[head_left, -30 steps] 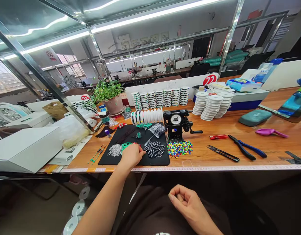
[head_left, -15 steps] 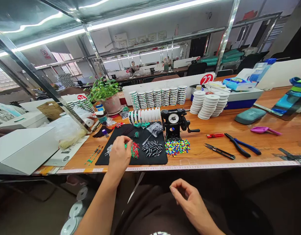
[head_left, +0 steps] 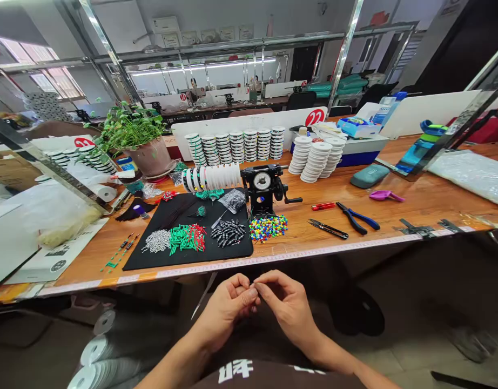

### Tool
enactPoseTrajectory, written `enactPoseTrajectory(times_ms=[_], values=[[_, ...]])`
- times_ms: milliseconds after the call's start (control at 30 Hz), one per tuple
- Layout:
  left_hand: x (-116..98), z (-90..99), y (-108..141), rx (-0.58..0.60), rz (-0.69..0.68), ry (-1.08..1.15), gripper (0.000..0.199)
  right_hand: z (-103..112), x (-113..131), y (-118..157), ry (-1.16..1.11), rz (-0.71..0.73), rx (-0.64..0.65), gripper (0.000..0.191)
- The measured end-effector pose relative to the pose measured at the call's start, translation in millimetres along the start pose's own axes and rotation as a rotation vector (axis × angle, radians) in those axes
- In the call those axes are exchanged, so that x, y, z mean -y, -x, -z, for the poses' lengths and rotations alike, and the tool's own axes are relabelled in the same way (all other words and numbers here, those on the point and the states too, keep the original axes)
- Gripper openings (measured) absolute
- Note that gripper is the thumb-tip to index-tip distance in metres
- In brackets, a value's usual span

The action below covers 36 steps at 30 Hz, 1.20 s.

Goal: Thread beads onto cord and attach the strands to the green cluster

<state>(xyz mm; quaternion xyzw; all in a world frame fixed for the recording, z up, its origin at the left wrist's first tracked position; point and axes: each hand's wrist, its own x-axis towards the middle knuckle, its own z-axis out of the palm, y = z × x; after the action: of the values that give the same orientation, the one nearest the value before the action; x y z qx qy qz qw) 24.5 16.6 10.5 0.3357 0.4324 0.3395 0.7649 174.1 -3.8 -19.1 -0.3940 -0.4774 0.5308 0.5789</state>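
Note:
Both hands are together in front of my body, below the table's front edge, with fingertips meeting. My left hand (head_left: 233, 302) is closed in a pinch, and what it holds is too small to make out. Thumb and forefinger of my right hand (head_left: 287, 302) are also pinched, touching the left fingertips; anything between them is hidden. On the black mat (head_left: 152, 260) beyond lie a pile of small silver pieces (head_left: 156, 241), green and red tube-like pieces (head_left: 186, 238) and black barrel-shaped pieces (head_left: 228, 233). Beside the mat is a heap of multicoloured beads (head_left: 269, 228).
A hand-cranked winder (head_left: 263, 186) carries a row of white spools (head_left: 212, 177). Stacked spools (head_left: 316, 162) stand behind it. On the right lie thread snips (head_left: 328, 229), pliers (head_left: 356, 218) and a purple scoop (head_left: 387, 196). A potted plant (head_left: 147, 154) stands at the back left.
My left hand has come back from the green and red pieces on the mat to meet my right hand below the table edge. The view has turned right and down.

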Motion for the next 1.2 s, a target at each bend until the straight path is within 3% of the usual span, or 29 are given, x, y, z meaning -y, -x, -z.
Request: enactPoseTrajectory(times_ms=[233, 500, 633, 767, 1000, 1200], values=[[4, -0.8, 1, 0.048, 0.076, -0.048, 0.052, 8, -4, -3, 0.099, 0.093, -0.15, 0.012], [3, 2.4, 3, 0.119, 0.022, -0.185, 0.042, 10, -6, -3, 0.12, 0.093, -0.099, 0.012], [-1, 2.1, 5, 0.001, -0.034, -0.044, 0.036, 13, -5, -5, 0.166, 0.183, -0.138, 0.013], [-1, 2.6, 4, -0.088, -0.013, 0.1, 0.037, 15, -5, 2, 0.275, 0.166, -0.15, 0.014], [6, 0.4, 1, -0.151, -0.075, 0.125, 0.034, 10, -1, 16, 0.688, 0.633, -0.151, 0.015], [7, -0.3, 2, -0.168, -0.074, 0.1, 0.036, 8, 3, 15, 0.733, 0.693, -0.132, 0.018]])
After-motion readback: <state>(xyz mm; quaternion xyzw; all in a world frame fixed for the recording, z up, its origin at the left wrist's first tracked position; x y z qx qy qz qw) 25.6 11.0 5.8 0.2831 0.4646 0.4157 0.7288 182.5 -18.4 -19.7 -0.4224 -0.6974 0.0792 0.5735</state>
